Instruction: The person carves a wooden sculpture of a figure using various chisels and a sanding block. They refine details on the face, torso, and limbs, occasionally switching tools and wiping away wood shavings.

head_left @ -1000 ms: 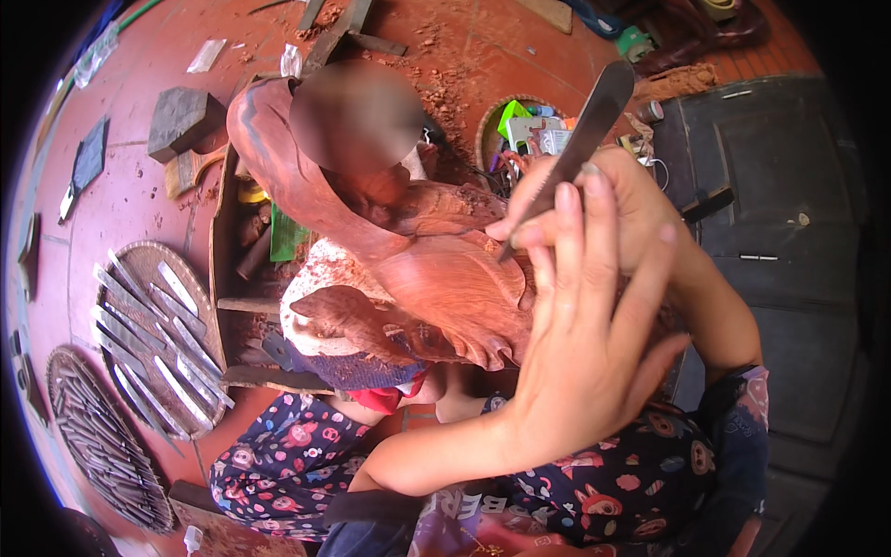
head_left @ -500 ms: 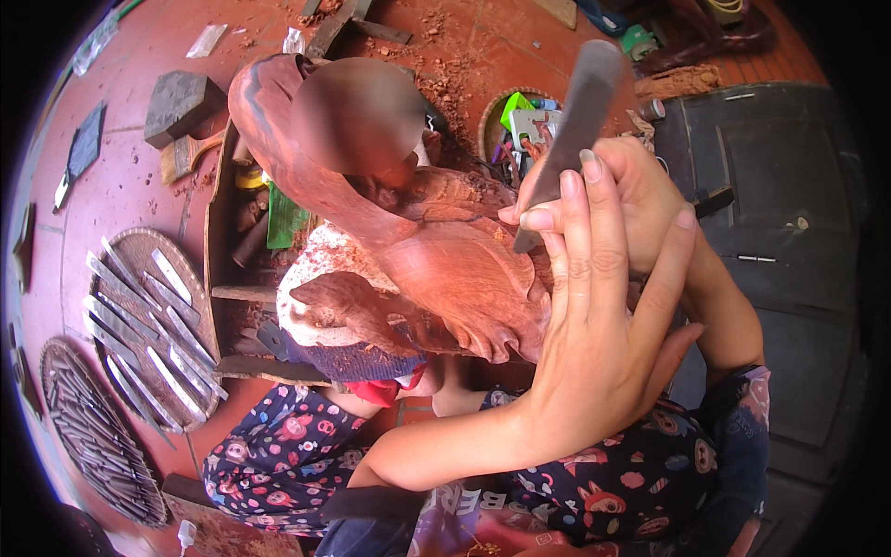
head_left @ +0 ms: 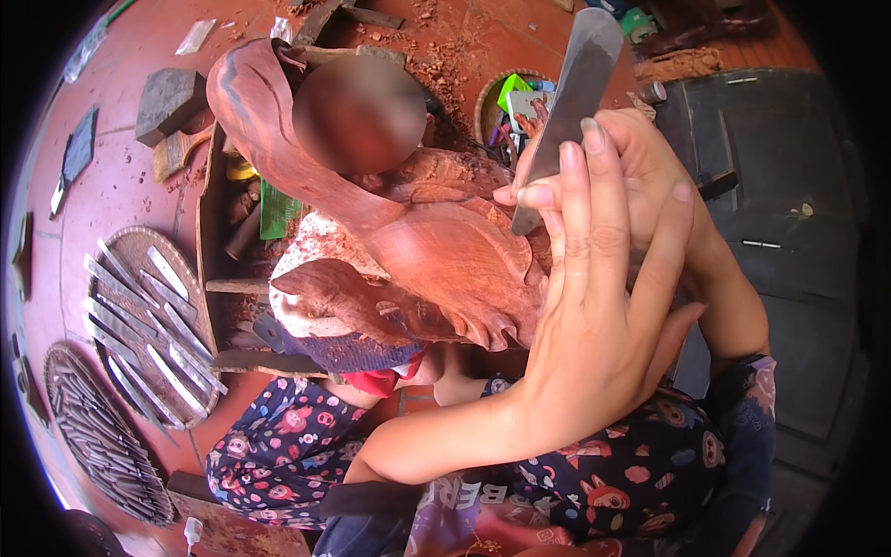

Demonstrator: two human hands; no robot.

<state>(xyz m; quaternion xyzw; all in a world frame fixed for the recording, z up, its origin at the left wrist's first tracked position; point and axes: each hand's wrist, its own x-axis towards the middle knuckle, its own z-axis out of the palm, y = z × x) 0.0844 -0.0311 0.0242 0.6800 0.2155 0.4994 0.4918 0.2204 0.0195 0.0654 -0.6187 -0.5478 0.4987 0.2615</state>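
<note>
Where a grey blade (head_left: 580, 84) points, reddish carving (head_left: 445, 255), curved, dark-streaked

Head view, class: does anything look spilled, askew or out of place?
The floor, mostly: reddish wood chips lie scattered on it beyond the carving, and a pale plastic scrap lies loose at upper left. Both look untidy against the blades gathered on a woven tray. Part of the carving is blurred, so damage there is unclear.

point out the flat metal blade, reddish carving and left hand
Flat metal blade (head_left: 574, 104): head view, its broad flat.
Reddish carving (head_left: 441, 252): head view, its smooth side.
Left hand (head_left: 592, 327): head view, its back.
</note>
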